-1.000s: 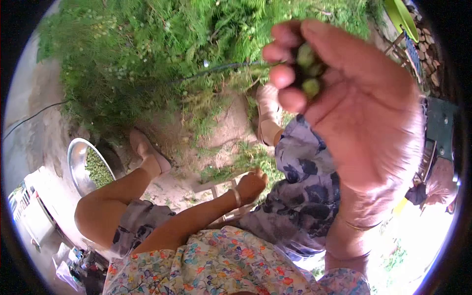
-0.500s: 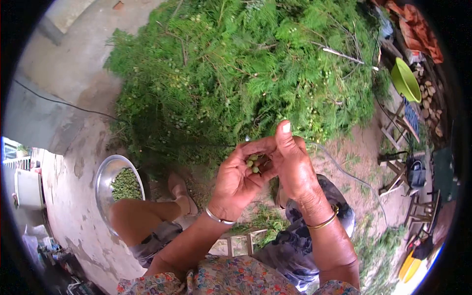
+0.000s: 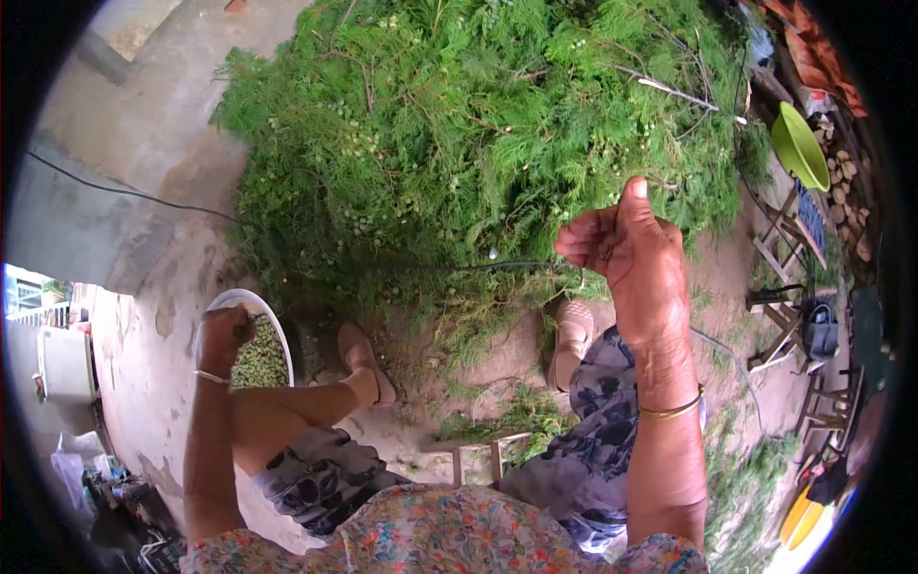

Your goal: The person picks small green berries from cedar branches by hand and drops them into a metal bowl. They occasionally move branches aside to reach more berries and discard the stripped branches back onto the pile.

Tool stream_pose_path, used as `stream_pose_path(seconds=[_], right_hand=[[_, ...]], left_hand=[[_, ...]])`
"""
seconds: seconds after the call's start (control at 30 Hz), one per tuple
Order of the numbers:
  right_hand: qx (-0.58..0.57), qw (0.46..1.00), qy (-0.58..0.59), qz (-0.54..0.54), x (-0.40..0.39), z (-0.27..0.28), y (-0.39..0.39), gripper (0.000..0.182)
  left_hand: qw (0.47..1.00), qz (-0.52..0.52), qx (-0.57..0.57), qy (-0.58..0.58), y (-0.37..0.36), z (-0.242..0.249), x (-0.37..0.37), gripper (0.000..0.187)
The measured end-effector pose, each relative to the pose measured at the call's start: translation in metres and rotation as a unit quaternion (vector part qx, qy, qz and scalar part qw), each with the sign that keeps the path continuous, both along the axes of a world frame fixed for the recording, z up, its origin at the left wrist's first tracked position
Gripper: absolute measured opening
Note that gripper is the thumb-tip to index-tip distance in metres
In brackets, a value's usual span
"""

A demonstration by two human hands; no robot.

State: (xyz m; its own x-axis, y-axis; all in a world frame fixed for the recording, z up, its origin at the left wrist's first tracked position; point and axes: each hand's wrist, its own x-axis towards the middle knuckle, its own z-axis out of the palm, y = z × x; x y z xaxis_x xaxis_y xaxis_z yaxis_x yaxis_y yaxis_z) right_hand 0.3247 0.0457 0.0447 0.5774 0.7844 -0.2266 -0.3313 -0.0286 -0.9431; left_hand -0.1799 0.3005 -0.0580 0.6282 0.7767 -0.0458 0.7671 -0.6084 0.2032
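Over the metal bowl (image 3: 288,350) at the left is my left hand (image 3: 226,337), its fingers curled down and partly hidden, so what it holds cannot be made out. Many small green cones (image 3: 263,358) lie in the bowl. My right hand (image 3: 643,258) is raised near the front right part of the pile of green branches (image 3: 459,143). Its fingers are spread and slightly bent, with the thumb up and nothing visible between them.
A lime green basin (image 3: 799,148), split logs (image 3: 841,191) and wooden stools (image 3: 779,330) stand along the right side. A dark cable (image 3: 143,196) runs across the floor from the left. My legs and sandals are below the pile.
My hands have moved apart. The left one, which was cupped around several green cones, has gone left to the bowl. The right one has moved up and to the right.
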Motion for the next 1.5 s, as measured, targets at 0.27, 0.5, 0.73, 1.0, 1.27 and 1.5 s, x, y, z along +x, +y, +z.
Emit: stream_pose_path(seconds=[0.27, 0.5, 0.73, 1.0, 1.27, 1.5], right_hand=[[-0.007, 0.993, 0.043, -0.112, 0.007, 0.001, -0.002, 0.057], [0.026, 0.989, 0.108, -0.100, 0.011, 0.001, -0.008, 0.053], [-0.001, 0.988, 0.127, -0.084, 0.025, -0.001, -0.019, 0.054], [-0.002, 0.987, 0.138, -0.082, 0.030, -0.001, -0.024, 0.056], [-0.013, 0.987, 0.140, -0.082, 0.021, 0.002, -0.025, 0.055], [0.006, 0.995, 0.082, -0.052, 0.008, -0.006, -0.016, 0.053]], left_hand=[[0.991, 0.108, -0.080, -0.022, 0.012, -0.059, 0.056, 0.043], [0.955, -0.099, -0.263, 0.098, -0.081, -0.196, 0.237, 0.045], [0.922, -0.198, -0.315, 0.105, -0.143, -0.248, 0.353, 0.086], [0.950, -0.110, -0.258, 0.138, -0.257, -0.274, 0.314, 0.078], [0.830, -0.297, -0.473, 0.001, -0.319, -0.238, 0.283, 0.067], [0.980, -0.182, -0.030, 0.078, -0.125, -0.311, 0.272, 0.038]])
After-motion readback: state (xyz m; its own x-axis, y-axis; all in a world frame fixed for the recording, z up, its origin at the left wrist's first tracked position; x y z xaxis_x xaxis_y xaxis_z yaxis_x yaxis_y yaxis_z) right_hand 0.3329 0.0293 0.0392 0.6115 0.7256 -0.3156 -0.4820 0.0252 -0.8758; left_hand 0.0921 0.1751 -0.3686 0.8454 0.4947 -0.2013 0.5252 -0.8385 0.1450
